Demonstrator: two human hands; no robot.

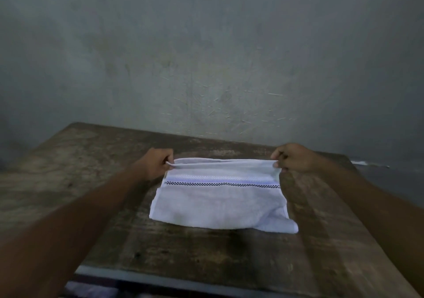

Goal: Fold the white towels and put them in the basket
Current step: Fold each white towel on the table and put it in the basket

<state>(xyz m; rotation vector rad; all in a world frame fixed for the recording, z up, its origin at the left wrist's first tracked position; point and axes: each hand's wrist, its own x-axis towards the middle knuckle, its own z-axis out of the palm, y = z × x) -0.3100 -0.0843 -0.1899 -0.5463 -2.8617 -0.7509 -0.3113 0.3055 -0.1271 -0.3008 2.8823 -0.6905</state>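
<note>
Reaches over the near edge of the worn wooden table (206, 258) with both bare arms. Pinches the far left corner of the white towel (218, 208) between curled fingers and thumb of the left hand (158, 163); pinches the far right corner likewise with the right hand (293, 160). Holds that far edge taut and lifted just off the tabletop, near edge resting on the wood, near right corner rumpled. Lies mid-table, long axis running left to right, far edge toward the grey wall (206, 56). Carries a pale woven band (220, 181) with a dark checkered line, parallel to the long axis, nearer the far edge.
</note>
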